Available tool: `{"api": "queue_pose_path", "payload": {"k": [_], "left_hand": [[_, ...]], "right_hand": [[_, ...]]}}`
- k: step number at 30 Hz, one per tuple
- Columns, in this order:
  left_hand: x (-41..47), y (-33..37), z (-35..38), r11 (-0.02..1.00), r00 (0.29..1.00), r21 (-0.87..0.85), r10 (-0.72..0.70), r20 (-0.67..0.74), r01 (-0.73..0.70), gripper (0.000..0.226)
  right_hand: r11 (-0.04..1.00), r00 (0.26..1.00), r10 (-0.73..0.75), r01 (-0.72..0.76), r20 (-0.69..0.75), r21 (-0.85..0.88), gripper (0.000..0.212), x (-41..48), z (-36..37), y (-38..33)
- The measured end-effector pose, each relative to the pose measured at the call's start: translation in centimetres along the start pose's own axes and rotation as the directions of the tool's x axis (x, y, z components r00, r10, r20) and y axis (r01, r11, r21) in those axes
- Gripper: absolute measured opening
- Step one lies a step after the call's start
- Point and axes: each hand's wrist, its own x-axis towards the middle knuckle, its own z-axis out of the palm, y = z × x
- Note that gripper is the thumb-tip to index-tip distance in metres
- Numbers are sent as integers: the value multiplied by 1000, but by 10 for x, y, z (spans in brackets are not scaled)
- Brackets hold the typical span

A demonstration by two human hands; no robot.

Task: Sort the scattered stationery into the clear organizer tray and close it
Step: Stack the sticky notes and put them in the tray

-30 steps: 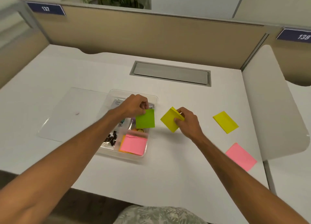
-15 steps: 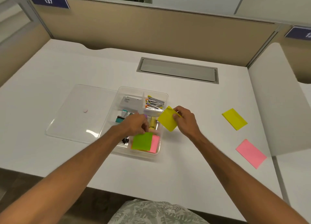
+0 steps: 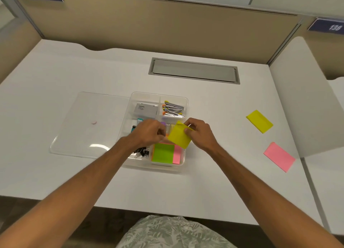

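Note:
The clear organizer tray (image 3: 145, 93) stands open mid-desk. In its near right compartment a green sticky pad (image 3: 163, 152) lies on a pink pad (image 3: 177, 154). My right hand (image 3: 200, 133) pinches a yellow sticky pad (image 3: 179, 137) by its far corner, tilted, above the tray's right side. Over the tray's middle hovers my left hand (image 3: 149, 133), fingers loosely curled and holding nothing, fingertips close to the yellow pad's left edge. Another yellow pad (image 3: 259, 121) and a pink pad (image 3: 279, 156) lie on the desk at the right.
The clear lid (image 3: 89, 124) lies flat left of the tray. Inside the tray are a white box (image 3: 147, 109), metal staplers (image 3: 174, 109) and black binder clips (image 3: 142, 151). A grey cable hatch (image 3: 194, 70) sits behind. A white side panel (image 3: 305, 98) bounds the right.
My left hand lowered the green pad into the tray onto the pink pad, let go and lifted toward the yellow pad. My right hand carried the yellow pad over the tray's edge.

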Motion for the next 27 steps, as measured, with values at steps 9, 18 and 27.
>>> {"api": "queue_pose_path", "payload": {"k": [9, 18, 27], "left_hand": [[-3, -19, -5, 999, 998, -32, -19, -58, 17, 11], [3, -14, -4, 999, 998, -31, 17, -62, -19, 13], [18, 5, 0, 999, 994, -53, -1, -113, -5, 23]], "right_hand": [[900, 987, 42, 30, 156, -434, 26, -5, 40, -15], [800, 987, -119, 162, 111, -577, 27, -18, 51, -13], [763, 958, -264, 276, 109, -585, 31, -23, 41, 2]]}}
